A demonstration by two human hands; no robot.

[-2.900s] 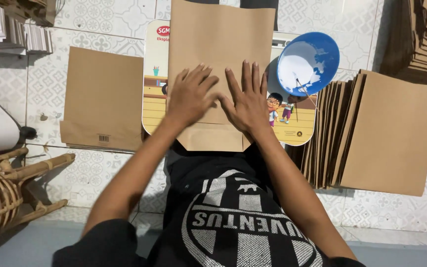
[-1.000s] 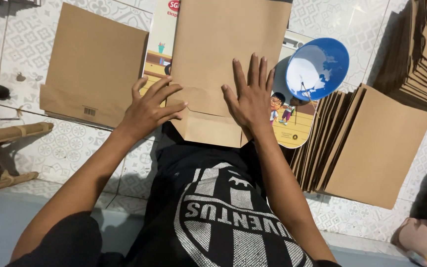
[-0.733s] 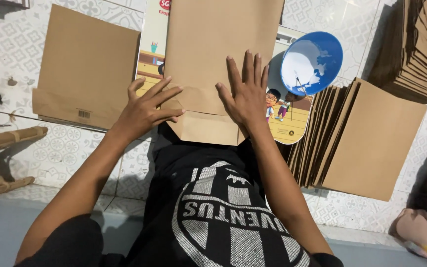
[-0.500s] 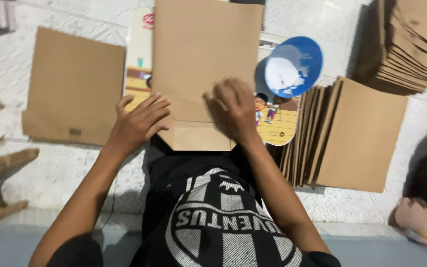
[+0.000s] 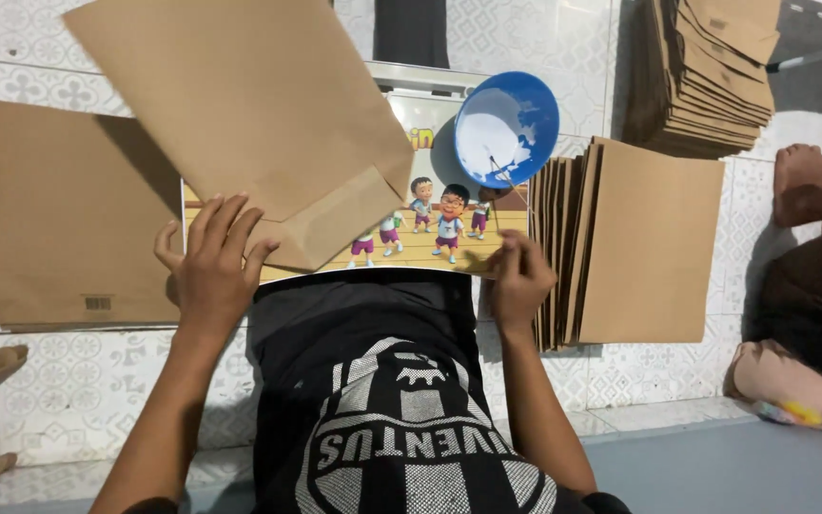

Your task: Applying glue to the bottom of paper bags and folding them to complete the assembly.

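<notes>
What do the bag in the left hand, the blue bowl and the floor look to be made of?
Brown paper bag: matt kraft paper, with a creased, folded bottom flap. Blue bowl: probably plastic, glossy and thin-rimmed, with white paste inside. Floor: glazed ceramic tiles, with a shiny printed pattern and grout lines. Left hand touches the bag's lower edge.

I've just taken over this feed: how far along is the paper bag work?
Done: one flat bag lies at left. In hand: the left hand lifts a folded brown bag off the picture board; the right hand touches the fanned unfolded bags, still left.
</notes>
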